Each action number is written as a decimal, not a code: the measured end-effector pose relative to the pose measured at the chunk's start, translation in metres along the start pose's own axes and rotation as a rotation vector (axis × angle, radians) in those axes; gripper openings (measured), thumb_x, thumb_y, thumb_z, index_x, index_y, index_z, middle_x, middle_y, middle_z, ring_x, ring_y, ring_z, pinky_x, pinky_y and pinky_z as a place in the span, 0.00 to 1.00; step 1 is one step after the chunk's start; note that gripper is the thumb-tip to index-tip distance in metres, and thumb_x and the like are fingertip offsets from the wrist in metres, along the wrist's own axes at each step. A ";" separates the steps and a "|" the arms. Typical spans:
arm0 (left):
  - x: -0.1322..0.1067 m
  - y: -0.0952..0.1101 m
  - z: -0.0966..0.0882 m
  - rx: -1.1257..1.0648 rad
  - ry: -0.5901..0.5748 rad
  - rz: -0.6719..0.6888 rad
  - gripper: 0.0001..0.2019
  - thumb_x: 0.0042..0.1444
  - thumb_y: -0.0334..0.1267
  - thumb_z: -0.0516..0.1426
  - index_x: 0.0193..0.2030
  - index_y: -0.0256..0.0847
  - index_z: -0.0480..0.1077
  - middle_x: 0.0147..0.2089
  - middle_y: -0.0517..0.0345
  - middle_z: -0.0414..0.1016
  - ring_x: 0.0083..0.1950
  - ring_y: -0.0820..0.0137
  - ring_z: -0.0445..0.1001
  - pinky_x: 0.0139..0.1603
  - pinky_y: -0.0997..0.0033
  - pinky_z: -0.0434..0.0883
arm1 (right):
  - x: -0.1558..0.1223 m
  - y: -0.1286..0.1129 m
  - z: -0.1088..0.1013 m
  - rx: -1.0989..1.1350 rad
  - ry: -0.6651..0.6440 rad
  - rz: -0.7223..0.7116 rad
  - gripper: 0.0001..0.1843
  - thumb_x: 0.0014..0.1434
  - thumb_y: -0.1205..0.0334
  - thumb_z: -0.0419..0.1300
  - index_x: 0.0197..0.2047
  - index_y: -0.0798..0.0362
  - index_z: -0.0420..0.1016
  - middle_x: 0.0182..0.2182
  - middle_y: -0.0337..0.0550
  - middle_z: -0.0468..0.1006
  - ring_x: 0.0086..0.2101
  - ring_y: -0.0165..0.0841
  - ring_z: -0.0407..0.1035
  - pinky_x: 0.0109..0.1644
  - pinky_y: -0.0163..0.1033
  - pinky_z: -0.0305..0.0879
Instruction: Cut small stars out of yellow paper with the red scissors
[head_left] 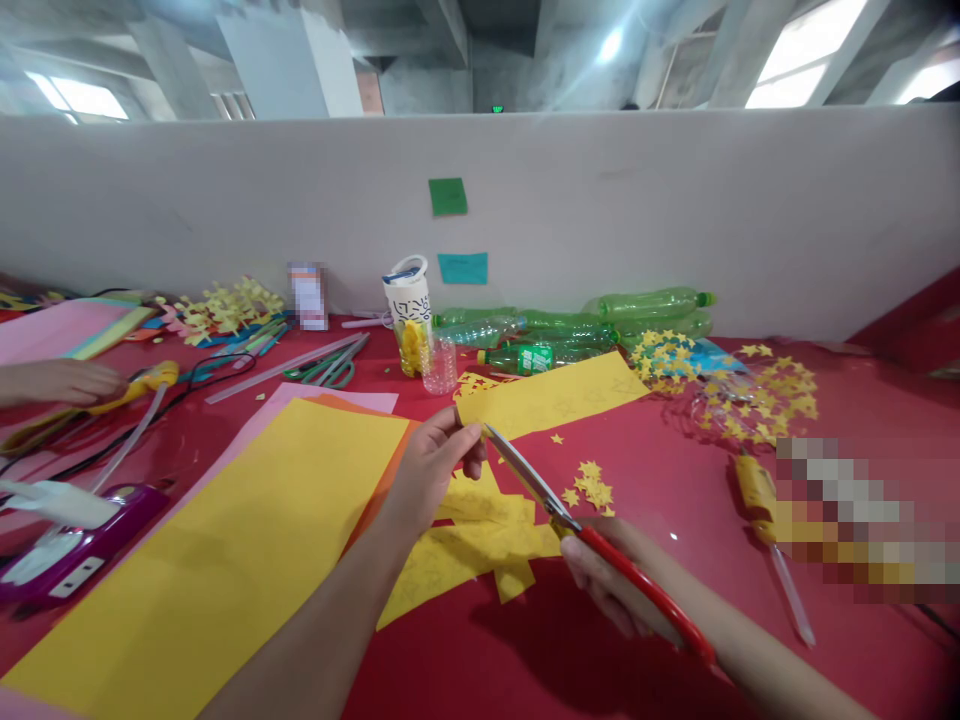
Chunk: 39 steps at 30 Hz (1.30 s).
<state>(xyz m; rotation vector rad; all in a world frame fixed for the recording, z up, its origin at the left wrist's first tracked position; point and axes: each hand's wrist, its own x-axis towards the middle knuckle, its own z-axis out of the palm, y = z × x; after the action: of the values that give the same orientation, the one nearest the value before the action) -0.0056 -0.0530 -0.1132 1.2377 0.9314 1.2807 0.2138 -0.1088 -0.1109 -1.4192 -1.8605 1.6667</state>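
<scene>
My left hand (435, 462) pinches the near corner of a yellow paper sheet (555, 395) with star outlines drawn on it, holding it above the red table (675, 500). My right hand (611, 580) grips red-handled scissors (570, 525), whose blades point up-left and meet the sheet's edge beside my left fingers. Yellow paper offcuts (472, 550) lie under both hands, and a few cut yellow stars (592, 488) rest just right of the blades.
Large yellow, orange and pink sheets (225, 540) lie at left. Green plastic bottles (600, 320), a cup (409, 310) and piles of cut stars (757, 395) sit further back. A glue gun (757, 490) lies right. Another person's hand (60, 380) is at far left.
</scene>
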 end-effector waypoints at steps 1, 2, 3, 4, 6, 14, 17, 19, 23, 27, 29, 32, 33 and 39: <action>0.000 0.000 0.000 0.000 0.001 -0.002 0.07 0.58 0.37 0.55 0.31 0.37 0.68 0.24 0.64 0.68 0.23 0.79 0.66 0.25 0.78 0.64 | 0.000 0.000 0.000 0.005 -0.004 -0.001 0.25 0.59 0.38 0.50 0.24 0.51 0.59 0.08 0.28 0.59 0.10 0.21 0.50 0.15 0.27 0.49; 0.000 0.000 0.000 0.001 0.002 -0.005 0.07 0.58 0.37 0.55 0.30 0.37 0.68 0.24 0.64 0.68 0.23 0.79 0.66 0.25 0.78 0.64 | 0.000 0.000 0.000 0.006 -0.005 0.000 0.25 0.59 0.39 0.50 0.24 0.51 0.59 0.08 0.28 0.59 0.10 0.21 0.50 0.15 0.26 0.50; 0.000 0.000 0.000 0.000 0.003 -0.007 0.07 0.58 0.37 0.55 0.30 0.37 0.68 0.24 0.64 0.68 0.23 0.79 0.66 0.25 0.78 0.64 | 0.000 0.000 0.000 0.004 -0.001 0.005 0.25 0.60 0.39 0.50 0.24 0.52 0.60 0.08 0.28 0.58 0.10 0.21 0.50 0.15 0.26 0.50; 0.000 0.001 0.000 -0.001 0.005 -0.007 0.07 0.58 0.37 0.55 0.30 0.37 0.68 0.24 0.64 0.68 0.23 0.79 0.66 0.25 0.78 0.64 | 0.000 0.000 0.000 0.001 0.004 0.013 0.24 0.60 0.40 0.50 0.24 0.52 0.60 0.08 0.28 0.58 0.10 0.21 0.50 0.15 0.26 0.50; 0.000 0.001 0.000 0.001 0.006 -0.005 0.07 0.57 0.37 0.55 0.30 0.37 0.68 0.24 0.64 0.68 0.23 0.79 0.66 0.25 0.78 0.64 | 0.000 -0.001 0.000 0.009 0.008 0.039 0.23 0.60 0.41 0.52 0.24 0.52 0.60 0.07 0.27 0.58 0.10 0.21 0.50 0.15 0.26 0.50; 0.000 0.001 -0.001 0.013 0.006 -0.005 0.07 0.58 0.37 0.55 0.30 0.37 0.67 0.24 0.64 0.68 0.23 0.79 0.66 0.26 0.77 0.64 | -0.001 -0.002 0.002 0.057 0.010 0.043 0.23 0.59 0.42 0.53 0.24 0.52 0.60 0.07 0.27 0.58 0.09 0.21 0.50 0.14 0.25 0.48; 0.000 0.001 0.000 0.005 0.006 -0.004 0.07 0.58 0.37 0.55 0.31 0.37 0.68 0.24 0.64 0.68 0.23 0.79 0.66 0.26 0.77 0.64 | -0.001 -0.002 0.002 0.068 0.022 0.026 0.23 0.59 0.43 0.54 0.24 0.52 0.60 0.07 0.27 0.57 0.09 0.21 0.49 0.13 0.25 0.46; 0.000 0.000 0.000 0.001 0.006 -0.004 0.06 0.58 0.37 0.55 0.31 0.38 0.68 0.24 0.64 0.68 0.23 0.79 0.66 0.26 0.77 0.64 | -0.001 -0.002 0.003 0.065 0.030 0.014 0.22 0.59 0.44 0.54 0.24 0.52 0.60 0.07 0.27 0.57 0.09 0.21 0.49 0.14 0.26 0.46; 0.000 -0.001 0.000 -0.004 0.009 0.003 0.07 0.58 0.37 0.55 0.31 0.38 0.68 0.24 0.64 0.68 0.23 0.79 0.66 0.26 0.77 0.64 | -0.002 -0.003 0.003 0.072 0.030 0.029 0.22 0.59 0.45 0.55 0.24 0.52 0.60 0.07 0.27 0.57 0.09 0.21 0.49 0.14 0.26 0.46; 0.000 -0.002 0.000 -0.007 0.019 0.004 0.07 0.58 0.37 0.55 0.31 0.38 0.69 0.24 0.64 0.68 0.23 0.78 0.66 0.26 0.77 0.64 | -0.001 -0.004 0.001 0.053 0.040 0.045 0.22 0.58 0.44 0.55 0.24 0.52 0.60 0.07 0.28 0.59 0.10 0.21 0.50 0.14 0.26 0.49; 0.000 -0.001 0.001 -0.013 0.026 0.013 0.06 0.57 0.37 0.55 0.32 0.38 0.69 0.25 0.63 0.68 0.23 0.78 0.66 0.26 0.76 0.64 | -0.001 -0.003 0.000 0.053 0.037 0.025 0.22 0.58 0.44 0.56 0.24 0.52 0.60 0.08 0.28 0.60 0.10 0.21 0.51 0.15 0.26 0.50; -0.001 -0.001 0.001 -0.030 0.039 0.022 0.05 0.56 0.36 0.56 0.32 0.38 0.70 0.25 0.62 0.69 0.24 0.77 0.66 0.26 0.76 0.64 | 0.001 0.000 0.000 0.054 0.019 0.001 0.22 0.57 0.43 0.56 0.25 0.52 0.61 0.08 0.28 0.60 0.11 0.22 0.52 0.15 0.26 0.49; -0.001 -0.001 0.002 -0.037 0.044 0.022 0.05 0.56 0.35 0.56 0.32 0.38 0.70 0.25 0.62 0.70 0.24 0.77 0.66 0.26 0.76 0.64 | 0.002 0.001 0.000 0.056 0.015 -0.005 0.22 0.56 0.42 0.56 0.25 0.52 0.61 0.08 0.28 0.60 0.11 0.22 0.52 0.15 0.26 0.49; -0.004 -0.001 0.007 -0.076 0.048 0.027 0.05 0.54 0.34 0.56 0.29 0.37 0.70 0.24 0.61 0.70 0.24 0.76 0.66 0.25 0.76 0.63 | 0.005 0.006 0.003 0.065 -0.003 -0.042 0.24 0.56 0.39 0.53 0.24 0.52 0.60 0.09 0.30 0.61 0.10 0.22 0.51 0.14 0.27 0.48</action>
<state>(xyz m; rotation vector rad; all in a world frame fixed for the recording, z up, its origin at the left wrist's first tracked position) 0.0006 -0.0575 -0.1140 1.1679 0.8948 1.3603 0.2123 -0.1073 -0.1186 -1.3434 -1.8083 1.6935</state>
